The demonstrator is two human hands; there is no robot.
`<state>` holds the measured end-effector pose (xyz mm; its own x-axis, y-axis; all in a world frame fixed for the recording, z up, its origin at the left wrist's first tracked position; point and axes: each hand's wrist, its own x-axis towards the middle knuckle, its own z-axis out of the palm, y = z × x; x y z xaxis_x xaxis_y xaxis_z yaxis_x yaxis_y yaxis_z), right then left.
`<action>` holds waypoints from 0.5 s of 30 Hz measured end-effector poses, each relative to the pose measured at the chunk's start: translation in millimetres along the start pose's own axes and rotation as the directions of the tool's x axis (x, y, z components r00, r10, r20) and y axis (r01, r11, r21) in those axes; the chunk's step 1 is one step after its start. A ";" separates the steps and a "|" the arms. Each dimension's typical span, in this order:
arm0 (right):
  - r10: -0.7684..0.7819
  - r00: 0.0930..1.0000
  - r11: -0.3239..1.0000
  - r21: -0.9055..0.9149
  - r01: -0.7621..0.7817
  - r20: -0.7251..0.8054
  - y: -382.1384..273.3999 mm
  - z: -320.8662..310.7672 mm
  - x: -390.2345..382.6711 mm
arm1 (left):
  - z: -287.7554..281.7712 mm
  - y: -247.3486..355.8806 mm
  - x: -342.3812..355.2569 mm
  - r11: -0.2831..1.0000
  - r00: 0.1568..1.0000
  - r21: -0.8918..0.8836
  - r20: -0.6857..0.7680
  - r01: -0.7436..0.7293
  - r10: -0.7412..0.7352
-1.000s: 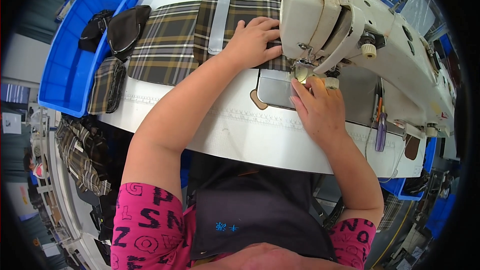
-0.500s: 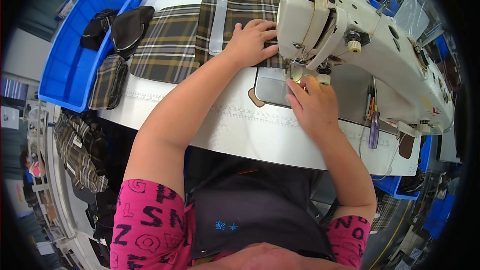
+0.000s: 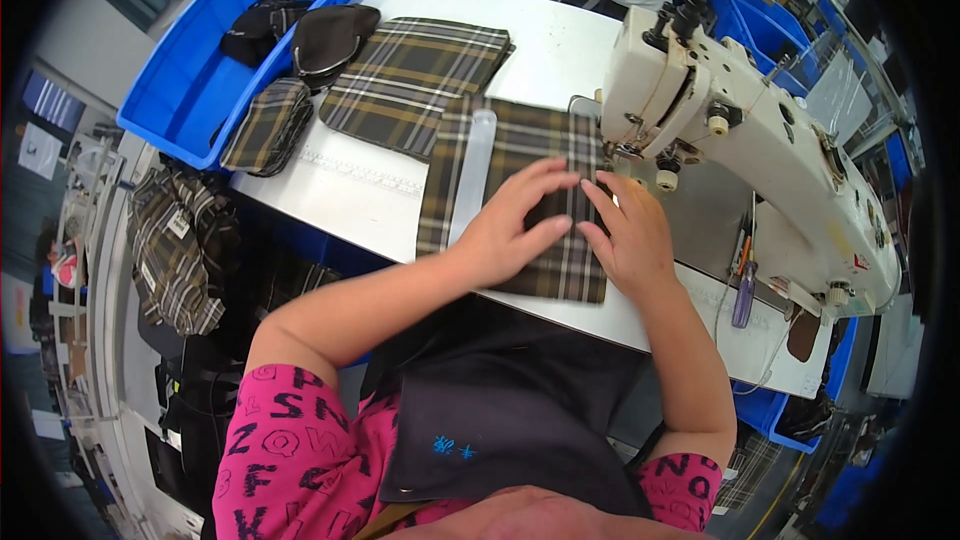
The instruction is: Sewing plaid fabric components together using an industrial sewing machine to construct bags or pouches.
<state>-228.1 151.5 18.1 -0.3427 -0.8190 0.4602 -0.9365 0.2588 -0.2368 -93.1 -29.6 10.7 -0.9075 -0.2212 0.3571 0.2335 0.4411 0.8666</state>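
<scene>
A dark plaid fabric panel [image 3: 545, 140] lies in front of the sewing machine [image 3: 740, 130], its near edge reaching over the table's front edge. Along its left part runs a translucent pale strip [image 3: 474, 170]. My left hand [image 3: 515, 220] rests over the panel's middle, slightly blurred, fingers stretched and thumb apart. At the panel's right edge is my right hand [image 3: 637, 235], its thumb and forefinger spread apart over the cloth. Neither hand visibly grips the fabric. Farther left lies a second plaid panel [image 3: 415, 80], partly under the first one's corner.
A blue bin [image 3: 165, 90] with dark pieces stands at the left, beside a folded plaid bundle [image 3: 268, 125] and a black pouch [image 3: 333, 40]. A purple-handled screwdriver [image 3: 743, 300] lies right of my right hand. Plaid cloth [image 3: 175, 250] hangs below the table's left end.
The panel with the strip has come toward me and turned, away from the machine's needle area. My left hand came with it; my right hand moved from the needle area to its edge.
</scene>
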 end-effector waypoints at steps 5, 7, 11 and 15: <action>-0.082 0.989 0.996 0.046 0.077 0.124 -5.1 0.4 1.4 | -56.5 10.5 -124.0 0.984 0.962 0.176 -0.259 -0.035 0.081; -0.125 0.981 0.992 0.033 0.122 0.145 -9.1 -1.8 1.9 | -64.6 -9.8 -163.7 0.995 0.862 -0.049 -0.495 0.091 -0.104; -0.241 0.941 0.969 0.101 0.223 0.236 -32.1 8.8 8.5 | -84.1 -21.0 -193.5 0.607 0.606 -0.617 -0.252 0.500 -0.755; -0.316 0.901 0.946 0.175 0.274 0.297 -74.1 13.3 10.3 | -99.9 -19.8 -183.2 0.611 0.735 -0.530 0.033 0.588 -0.678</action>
<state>-161.2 117.1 29.0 0.0098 -0.9717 0.2359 -0.9664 -0.0698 -0.2475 103.4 -84.7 -37.0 -0.8363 -0.4329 -0.3365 -0.2055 -0.3215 0.9243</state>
